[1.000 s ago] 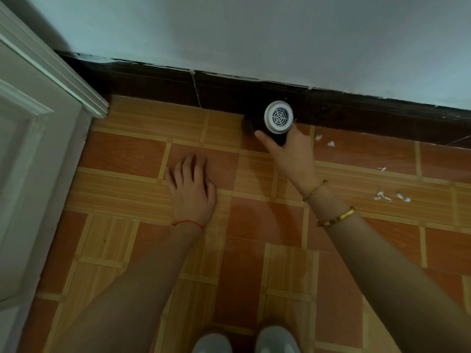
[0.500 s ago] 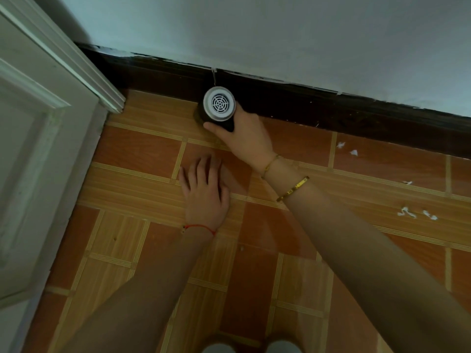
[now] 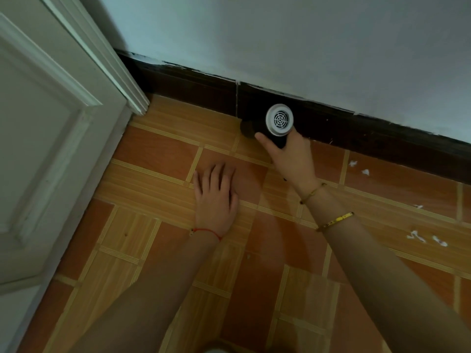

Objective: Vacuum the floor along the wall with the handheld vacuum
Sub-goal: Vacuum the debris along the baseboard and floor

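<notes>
Compared with half a second ago, the handheld vacuum (image 3: pixel 276 126) sits farther to the right along the dark baseboard (image 3: pixel 356 128), away from the door frame (image 3: pixel 122 80), while the left hand (image 3: pixel 216 197) is on the same spot of floor (image 3: pixel 158 189). The right hand (image 3: pixel 290 156) holds the vacuum's black body, with its fingers (image 3: pixel 262 138) wrapped around it. The left hand lies flat on the tiles with its fingers a little spread. The vacuum is black with a round white end that has a grille, and that end faces up at the camera. Its dark front end is down where the floor meets the baseboard, under the pale wall (image 3: pixel 305 47). To the left, the white door (image 3: pixel 43 149) and its frame close off the corner, and a short strip of bare floor lies between the frame and the vacuum. To the right, the floor along the baseboard is open, and small white scraps (image 3: pixel 359 168) lie there, well apart from the vacuum. More white scraps (image 3: pixel 425 238) lie farther out on the tiles beside the right arm.
</notes>
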{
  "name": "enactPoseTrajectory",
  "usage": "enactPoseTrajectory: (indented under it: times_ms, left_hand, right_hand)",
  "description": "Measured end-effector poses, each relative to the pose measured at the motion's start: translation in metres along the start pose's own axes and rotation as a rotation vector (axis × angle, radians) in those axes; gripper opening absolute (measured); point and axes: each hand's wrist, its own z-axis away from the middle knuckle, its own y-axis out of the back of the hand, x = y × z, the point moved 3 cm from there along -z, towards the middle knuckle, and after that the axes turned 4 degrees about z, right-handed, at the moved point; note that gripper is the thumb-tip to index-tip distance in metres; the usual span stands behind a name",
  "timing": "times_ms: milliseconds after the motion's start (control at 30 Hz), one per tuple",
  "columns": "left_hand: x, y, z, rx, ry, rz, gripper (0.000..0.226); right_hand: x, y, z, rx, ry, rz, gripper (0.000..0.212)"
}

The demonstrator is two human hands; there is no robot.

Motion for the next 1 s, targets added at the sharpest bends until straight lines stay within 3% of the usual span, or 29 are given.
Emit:
enactPoseTrajectory:
  times_ms: [167, 400, 600, 733, 1000]
  left_hand:
    - [-0.027, 0.021, 0.008, -0.039, -0.039, -0.036, 0.049]
    - [-0.086, 0.046, 0.033, -0.033, 0.112, -0.122, 0.051]
    - [-0.09, 0.045, 0.032, -0.04, 0.145, -0.13, 0.056]
    - [-0.09, 0.045, 0.032, -0.033, 0.147, -0.139, 0.055]
    - [-0.092, 0.044, 0.031, -0.036, 0.149, -0.137, 0.056]
  right_hand:
    - [-0.025, -0.026, -0.013, -0.06, 0.048, 0.005, 0.07]
    - [-0.07, -0.079, -0.034, -0.148, 0.107, -0.036, 0.069]
    - [-0.103, -0.123, -0.045, -0.229, 0.208, -0.048, 0.069]
    - [-0.113, -0.15, -0.053, -0.358, 0.179, -0.122, 0.065]
    - [-0.114, -0.153, -0.062, -0.248, 0.197, -0.141, 0.064]
